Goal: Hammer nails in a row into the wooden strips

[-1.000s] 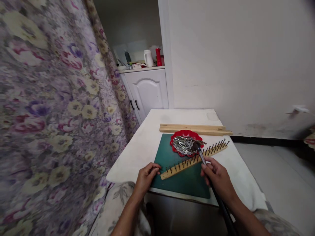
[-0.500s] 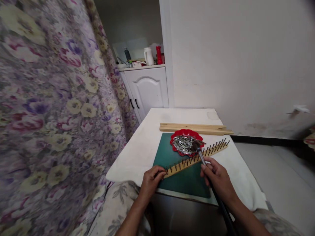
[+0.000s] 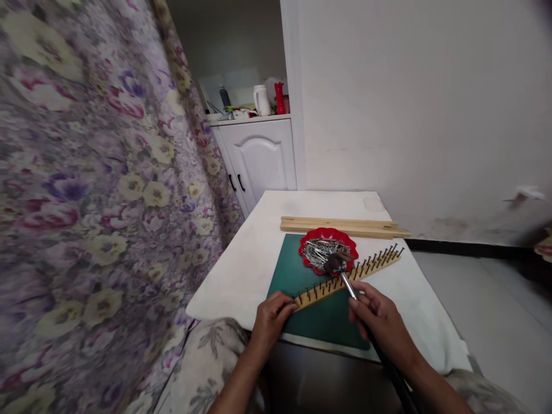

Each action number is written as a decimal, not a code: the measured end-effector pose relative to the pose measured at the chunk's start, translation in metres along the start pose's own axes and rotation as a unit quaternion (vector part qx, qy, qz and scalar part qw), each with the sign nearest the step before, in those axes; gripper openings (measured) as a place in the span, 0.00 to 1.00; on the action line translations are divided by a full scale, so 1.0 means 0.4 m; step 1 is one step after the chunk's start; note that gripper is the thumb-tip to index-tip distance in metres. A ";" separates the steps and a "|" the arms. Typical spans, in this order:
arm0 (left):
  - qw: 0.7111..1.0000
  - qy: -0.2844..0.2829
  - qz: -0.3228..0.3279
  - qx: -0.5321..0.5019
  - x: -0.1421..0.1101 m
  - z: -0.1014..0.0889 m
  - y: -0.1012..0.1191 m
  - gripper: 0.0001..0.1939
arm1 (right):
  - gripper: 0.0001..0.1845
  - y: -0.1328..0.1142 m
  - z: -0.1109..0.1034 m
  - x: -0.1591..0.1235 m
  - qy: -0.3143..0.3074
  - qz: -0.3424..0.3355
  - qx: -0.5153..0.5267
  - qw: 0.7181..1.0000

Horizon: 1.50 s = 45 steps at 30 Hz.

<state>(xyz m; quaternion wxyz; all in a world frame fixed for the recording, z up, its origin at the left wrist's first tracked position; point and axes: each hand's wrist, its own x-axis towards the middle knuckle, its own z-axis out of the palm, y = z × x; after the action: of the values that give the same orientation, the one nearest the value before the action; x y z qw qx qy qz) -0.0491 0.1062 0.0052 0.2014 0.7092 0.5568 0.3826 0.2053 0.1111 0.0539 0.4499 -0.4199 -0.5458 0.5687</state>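
My right hand (image 3: 382, 319) is wrapped round a hammer (image 3: 348, 286) with a bright metal shaft and a dark grip. The hammer's head is raised above the wooden strip, overlapping the near side of the nail dish in view. Several dark nails stand upright in rows along the wooden strip (image 3: 331, 287), which slants across a green mat (image 3: 332, 319). At the strip's near left end, my left hand (image 3: 272, 317) is closed, with thumb and fingertips on the wood. Whether a nail is also between these fingers is hidden.
A red scalloped dish (image 3: 328, 232) full of loose silvery nails (image 3: 317, 251) sits behind the strip. Farther back lie wooden strips (image 3: 336, 227) on the white-covered table (image 3: 241, 270). A floral curtain (image 3: 107, 201) hangs on the left, and a white cabinet (image 3: 261, 152) stands behind.
The hammer's head has swung a little left and lower in view. My left hand has shifted slightly right, farther onto the end of the wooden strip.
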 end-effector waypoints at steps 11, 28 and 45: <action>1.000 0.010 -0.017 0.010 -0.001 0.014 0.001 0.12 | 0.17 -0.002 0.092 -0.062 -0.154 0.050 -0.030 0.986; 1.000 -0.015 -0.023 0.015 0.000 0.013 0.003 0.11 | 0.19 0.002 0.120 -0.071 -0.156 0.019 -0.129 0.979; 0.999 0.017 -0.022 -0.024 -0.008 0.008 0.000 0.09 | 0.23 0.009 0.090 -0.061 -0.103 0.058 -0.035 0.992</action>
<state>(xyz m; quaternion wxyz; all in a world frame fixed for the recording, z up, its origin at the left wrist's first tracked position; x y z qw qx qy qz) -0.0472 0.1037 0.0022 0.2169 0.6851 0.5663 0.4036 0.1760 0.0787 0.0518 0.3428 -0.4055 -0.5833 0.6147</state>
